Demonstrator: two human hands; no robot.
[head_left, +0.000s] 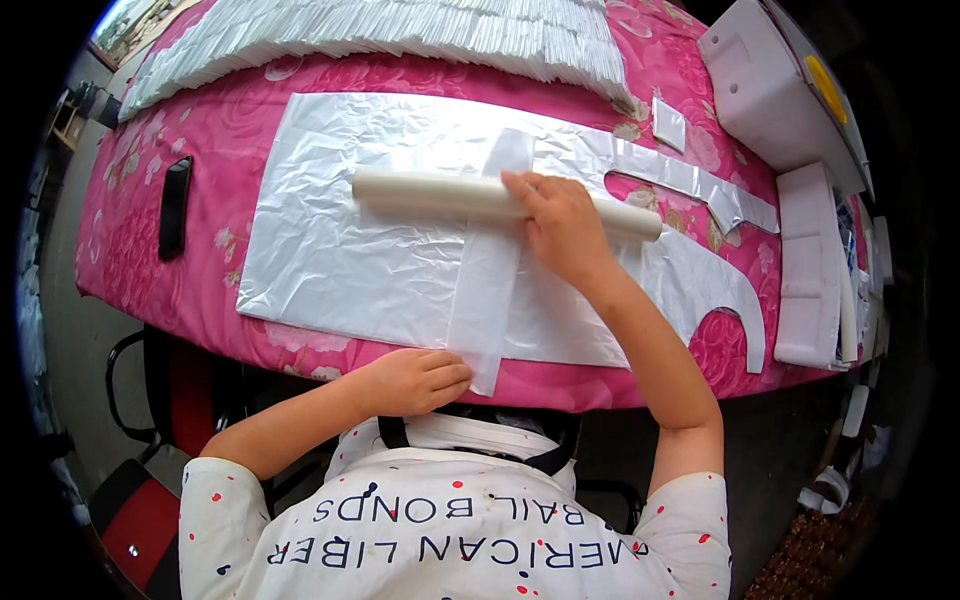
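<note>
White plastic strip (487, 290) pinched by left hand (415, 382), right hand (560, 228) pressing roll (450, 196)

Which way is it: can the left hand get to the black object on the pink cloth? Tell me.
Probably yes: the left hand pinches the white strip, and only bare pink cloth lies toward the black object.

**Hands and arms, head view**

Left hand (415, 381): low, near the body, fingers curled together in a pinch, forearm bent in from the lower left. Right hand (560, 228): extended forward, palm down, fingers pressed flat, arm nearly straight, bare below a short sleeve.
</note>
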